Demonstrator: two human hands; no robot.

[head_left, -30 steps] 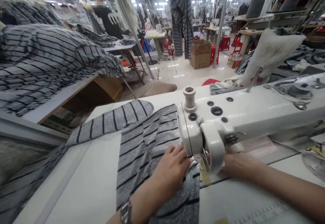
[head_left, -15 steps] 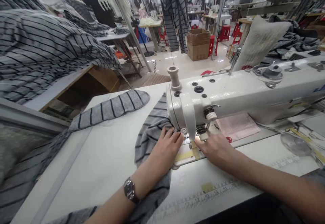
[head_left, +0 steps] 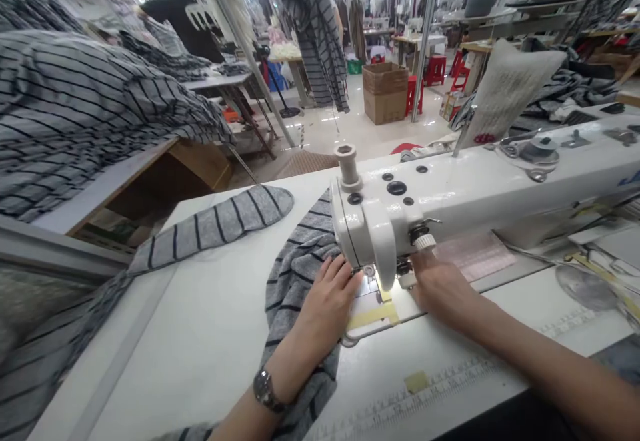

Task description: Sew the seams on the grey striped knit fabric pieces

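A white sewing machine [head_left: 450,181] stands on the white table, its needle area lit. My left hand [head_left: 327,301], with a watch on the wrist, lies on grey striped fabric [head_left: 295,274] left of the presser foot, its fingers spread and bent. Beside the machine head's right side is my right hand [head_left: 443,288], just under the white tension knob; its fingertips are hidden behind machine parts. A second striped piece [head_left: 220,228] lies on the table to the left.
Pink cloth [head_left: 480,254] lies under the machine arm. A ruler strip [head_left: 390,404] runs along the table's front edge. Striped fabric is heaped [head_left: 100,94] at the left. Beyond are a cardboard box [head_left: 385,92], red stools and a person in black [head_left: 183,21].
My right hand has moved away from the needle area, rightward and up toward the tension knob. My left hand stays on the fabric. The camera view has shifted slightly.
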